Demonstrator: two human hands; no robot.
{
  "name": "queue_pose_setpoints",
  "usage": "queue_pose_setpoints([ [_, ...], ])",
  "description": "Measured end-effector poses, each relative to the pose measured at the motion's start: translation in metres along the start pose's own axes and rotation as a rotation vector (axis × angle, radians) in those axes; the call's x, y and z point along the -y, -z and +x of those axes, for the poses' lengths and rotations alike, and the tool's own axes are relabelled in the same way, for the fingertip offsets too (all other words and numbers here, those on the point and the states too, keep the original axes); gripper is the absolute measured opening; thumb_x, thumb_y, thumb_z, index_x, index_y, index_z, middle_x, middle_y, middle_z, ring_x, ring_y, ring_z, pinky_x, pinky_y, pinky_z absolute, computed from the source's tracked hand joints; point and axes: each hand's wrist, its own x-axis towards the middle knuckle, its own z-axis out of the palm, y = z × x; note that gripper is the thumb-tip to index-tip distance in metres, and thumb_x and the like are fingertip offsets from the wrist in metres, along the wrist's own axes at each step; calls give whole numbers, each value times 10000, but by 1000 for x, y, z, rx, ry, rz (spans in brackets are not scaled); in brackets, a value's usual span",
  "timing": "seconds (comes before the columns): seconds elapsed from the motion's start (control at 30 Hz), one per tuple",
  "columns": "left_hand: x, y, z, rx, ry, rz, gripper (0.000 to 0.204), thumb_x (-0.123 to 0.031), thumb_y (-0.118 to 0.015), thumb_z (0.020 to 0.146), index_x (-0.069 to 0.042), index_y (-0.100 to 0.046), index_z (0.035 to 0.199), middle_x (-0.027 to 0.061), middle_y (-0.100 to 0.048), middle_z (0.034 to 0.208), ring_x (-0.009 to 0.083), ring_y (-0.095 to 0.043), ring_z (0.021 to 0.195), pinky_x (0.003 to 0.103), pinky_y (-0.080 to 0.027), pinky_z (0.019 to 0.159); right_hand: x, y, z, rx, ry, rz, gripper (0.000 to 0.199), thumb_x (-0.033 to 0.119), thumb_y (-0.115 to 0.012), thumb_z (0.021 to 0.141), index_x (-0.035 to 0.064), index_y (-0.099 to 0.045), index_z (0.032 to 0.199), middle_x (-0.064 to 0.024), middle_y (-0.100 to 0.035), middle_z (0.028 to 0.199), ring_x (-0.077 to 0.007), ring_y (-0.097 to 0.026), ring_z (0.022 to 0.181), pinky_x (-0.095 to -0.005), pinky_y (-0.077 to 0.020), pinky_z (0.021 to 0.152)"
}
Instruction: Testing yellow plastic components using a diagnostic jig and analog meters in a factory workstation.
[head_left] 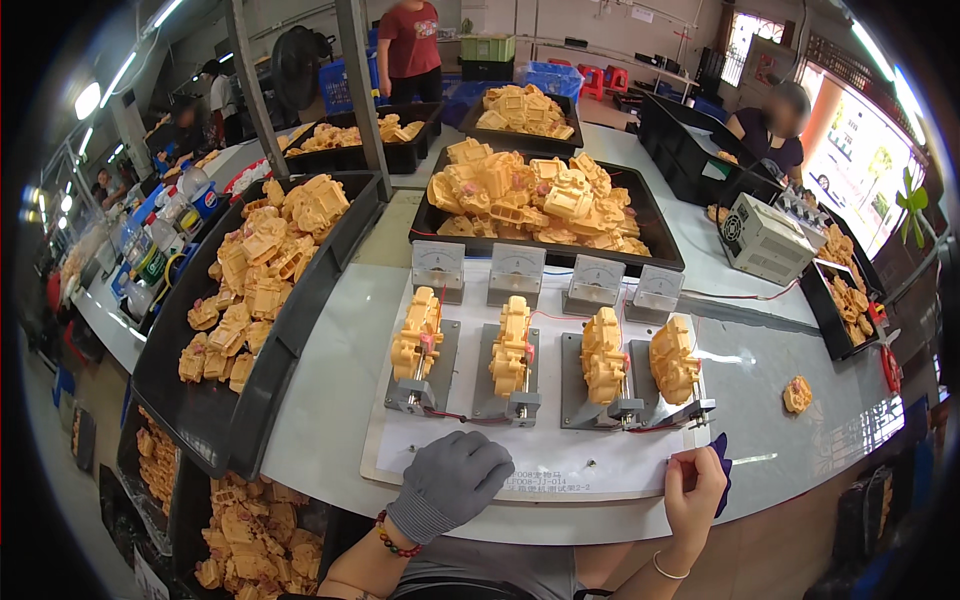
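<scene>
My left hand point(452, 485), in a grey knit glove, rests knuckles up over the front of a white board point(540, 488). Its fingers are curled in and hide whatever may be under them. My bare right hand point(695, 492) is closed at the board's right front corner, thumb against fingers. Dark blue cloth point(720, 452) shows just behind it; I cannot tell whether the hand grips it. Beyond both hands, several yellow plastic gearboxes point(603, 355) stand upright in grey fixtures point(575, 385) with metal clamps and red wires. Analog meters point(515, 272) line up behind them.
Black trays of yellow gearboxes stand at the left point(285, 350) and back point(640, 200). One loose yellow part point(797, 395) lies to the right, near red-handled pliers point(890, 362). A grey power supply box point(765, 238) sits farther back. Other people are beyond the table.
</scene>
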Motion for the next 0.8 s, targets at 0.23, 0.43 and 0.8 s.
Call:
queue_pose_setpoints([
  [0.23, -1, -2, 2, -16, 34, -34, 96, -148, -724, 792, -87, -650, 801, 78, -603, 719, 263, -611, 677, 376, -499, 588, 34, -6, -2, -38, 130, 129, 94, -41, -660, 699, -8, -627, 780, -81, -537, 701, -173, -515, 627, -265, -410, 570],
  [0.43, -2, -2, 4, -26, 45, -42, 97, -141, -723, 789, -84, -644, 783, 86, -605, 710, 270, -613, 676, 382, -495, 589, 49, -33, 9, 198, 223, 189, 115, 2, -704, 699, 16, -663, 805, -89, -566, 726, -208, -562, 654, -296, -456, 594],
  [0.8, -5, 0, 2, -25, 22, -67, 103, -155, -703, 804, -91, -623, 788, 73, -609, 739, 264, -611, 697, 385, -497, 607, 42, -50, 3, 217, 240, 129, 75, 38, -696, 708, 24, -628, 734, -97, -555, 710, -279, -563, 654, -355, -464, 591],
])
